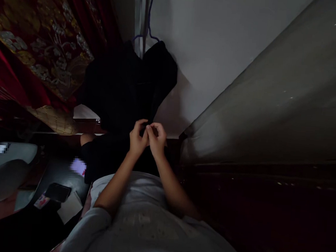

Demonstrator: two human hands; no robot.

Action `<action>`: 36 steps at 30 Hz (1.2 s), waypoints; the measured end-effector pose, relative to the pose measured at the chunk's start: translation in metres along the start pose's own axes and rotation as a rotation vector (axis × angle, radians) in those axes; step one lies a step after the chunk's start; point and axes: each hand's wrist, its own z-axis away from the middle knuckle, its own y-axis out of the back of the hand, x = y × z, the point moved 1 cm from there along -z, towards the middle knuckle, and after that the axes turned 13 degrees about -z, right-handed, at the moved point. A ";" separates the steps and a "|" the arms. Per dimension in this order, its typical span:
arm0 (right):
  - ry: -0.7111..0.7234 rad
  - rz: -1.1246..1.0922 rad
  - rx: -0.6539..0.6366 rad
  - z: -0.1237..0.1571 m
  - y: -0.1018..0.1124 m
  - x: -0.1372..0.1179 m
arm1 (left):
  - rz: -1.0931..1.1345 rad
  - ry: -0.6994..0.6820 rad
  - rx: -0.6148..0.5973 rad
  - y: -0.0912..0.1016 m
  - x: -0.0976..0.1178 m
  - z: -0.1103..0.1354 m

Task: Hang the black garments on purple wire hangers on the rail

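A black garment [125, 84] hangs on a purple hanger [149, 23] against the wall in front of me. My left hand [138, 139] is at its lower front, thumb and fingers curled into a pinch. Close beside it, my right hand [157, 138] is pinched too, and the fingertips of both hands nearly meet. Whatever lies between the fingers is too dark and small to make out. Black cloth shows behind both hands, and I cannot tell whether they grip it.
A red curtain with gold and silver patterns [42, 29] hangs at the left. Lower left, a dark seat [64, 172] bears a black phone-like object [58, 192] and a pale paper [70, 207]. A large plastic-covered panel [262, 94] slants along the right beside the white wall [208, 40].
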 end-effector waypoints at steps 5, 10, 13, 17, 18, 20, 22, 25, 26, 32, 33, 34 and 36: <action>-0.074 -0.035 -0.095 -0.012 -0.003 -0.016 | -0.063 0.043 0.132 0.016 0.004 -0.003; -0.089 0.005 -0.170 -0.005 -0.005 -0.019 | -0.120 0.079 0.169 0.020 0.003 0.005; -0.116 -0.010 -0.203 -0.007 -0.001 -0.017 | -0.109 0.080 0.157 0.017 0.001 0.007; -0.199 -0.013 -0.238 -0.011 0.008 -0.019 | -0.080 0.084 0.136 0.014 -0.004 0.007; -0.219 -0.020 -0.239 -0.012 0.009 -0.021 | -0.066 0.083 0.135 0.014 -0.005 0.007; -0.258 -0.043 -0.257 -0.012 0.010 -0.026 | -0.040 0.073 0.131 0.014 -0.007 0.007; -0.280 -0.069 -0.297 -0.011 0.009 -0.032 | -0.026 0.066 0.130 0.014 -0.008 0.008; -0.316 -0.114 -0.344 -0.010 0.003 -0.040 | -0.022 0.065 0.130 0.014 -0.010 0.009; -0.335 -0.132 -0.344 -0.009 0.001 -0.042 | -0.021 0.063 0.129 0.014 -0.010 0.009; -0.477 -0.258 -0.245 -0.016 -0.009 -0.048 | -0.077 0.030 0.115 0.017 -0.007 0.005; -0.482 -0.284 -0.232 -0.026 -0.014 -0.052 | -0.095 0.024 0.102 0.018 -0.009 0.004; -0.473 -0.306 -0.220 -0.039 -0.019 -0.058 | -0.109 0.023 0.090 0.018 -0.011 0.002; -0.439 -0.330 -0.210 -0.075 -0.034 -0.076 | -0.121 0.035 0.075 0.019 -0.020 -0.003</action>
